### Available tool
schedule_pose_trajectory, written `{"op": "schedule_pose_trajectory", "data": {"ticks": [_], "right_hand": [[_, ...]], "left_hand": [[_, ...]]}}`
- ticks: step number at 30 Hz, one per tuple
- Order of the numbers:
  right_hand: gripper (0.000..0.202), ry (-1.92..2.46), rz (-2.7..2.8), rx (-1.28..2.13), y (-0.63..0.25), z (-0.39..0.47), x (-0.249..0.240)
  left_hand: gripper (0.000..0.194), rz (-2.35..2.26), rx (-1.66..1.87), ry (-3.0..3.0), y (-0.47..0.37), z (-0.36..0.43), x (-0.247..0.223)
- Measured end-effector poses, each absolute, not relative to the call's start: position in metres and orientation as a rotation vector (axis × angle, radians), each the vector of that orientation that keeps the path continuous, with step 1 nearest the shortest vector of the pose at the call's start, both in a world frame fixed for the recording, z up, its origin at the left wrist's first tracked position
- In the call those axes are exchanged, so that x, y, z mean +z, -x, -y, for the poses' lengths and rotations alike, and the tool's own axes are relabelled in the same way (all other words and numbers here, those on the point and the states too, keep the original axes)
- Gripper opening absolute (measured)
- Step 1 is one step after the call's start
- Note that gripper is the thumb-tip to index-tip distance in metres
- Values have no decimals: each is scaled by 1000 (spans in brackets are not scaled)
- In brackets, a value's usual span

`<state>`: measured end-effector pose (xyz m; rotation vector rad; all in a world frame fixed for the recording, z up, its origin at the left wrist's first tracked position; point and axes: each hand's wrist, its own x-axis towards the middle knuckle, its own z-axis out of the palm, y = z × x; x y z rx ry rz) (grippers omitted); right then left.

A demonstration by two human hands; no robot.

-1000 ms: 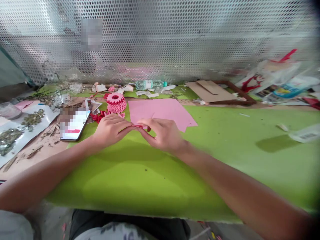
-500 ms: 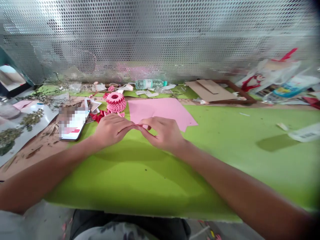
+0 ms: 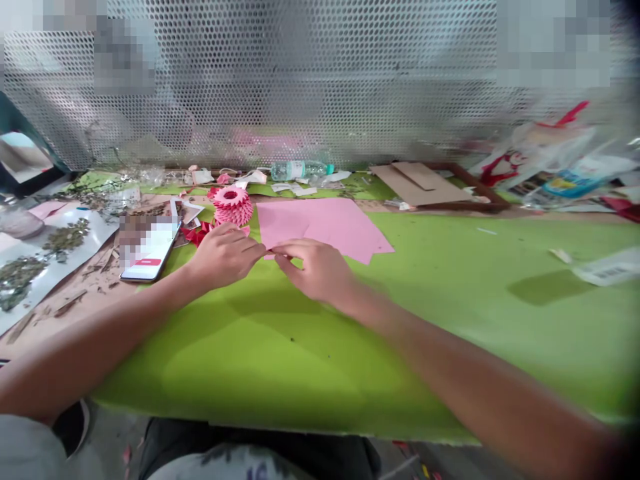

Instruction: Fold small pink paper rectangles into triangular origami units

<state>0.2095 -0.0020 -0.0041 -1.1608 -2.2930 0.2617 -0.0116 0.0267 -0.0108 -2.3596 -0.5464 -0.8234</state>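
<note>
Pinching fingertips: your left hand (image 3: 227, 255) has its fingers curled close together, the thumb hard to make out; your right hand (image 3: 320, 270) brings its index over a bent thumb, and the tips of both hands meet to nip one small piece (image 3: 269, 252)
Small piece: between your two sets of fingertips, by the near edge of the pink sheet (image 3: 320, 220); nearly all covered, so its shape cannot be told
Pressing: this looks like fine fingertip shaping; let your left tips be the steady anchor and work with the right index against the thumb, lining up any edges before you bear down
Pressure: make it even and light at first, since something this small could slip or wrinkle if you tug the hands apart
Pink ring stack (image 3: 234, 207): beyond your left hand, near red folded pieces (image 3: 197, 233); avoid nudging them with your knuckles
Phone (image 3: 150, 257): left of your left hand, screen lit with a red bar, its writing unreadable
Bottle (image 3: 303, 169): lying behind the sheet, pale label too small to read
Printed bag (image 3: 505, 167): far right, red cartoon figure, no brand legible
White tag (image 3: 613, 268): at the right, dark marks you cannot read from here
</note>
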Motion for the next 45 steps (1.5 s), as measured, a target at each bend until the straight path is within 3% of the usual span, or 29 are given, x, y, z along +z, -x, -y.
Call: {"op": "schedule_pose_trajectory", "data": {"ticks": [8, 16, 25, 45], "right_hand": [[28, 962, 2191, 205, -215, -3, -5], [23, 936, 2054, 473, -208, 3, -2], [32, 1059, 1870, 795, -214, -5, 1], [34, 926, 2195, 601, -218, -8, -1]], "left_hand": [[14, 707, -1166, 2443, 13, -27, -10], [18, 707, -1214, 2471, 5, -18, -12], [19, 784, -1310, 2615, 8, -24, -13], [19, 1051, -1485, 2759, 2, -13, -9]]}}
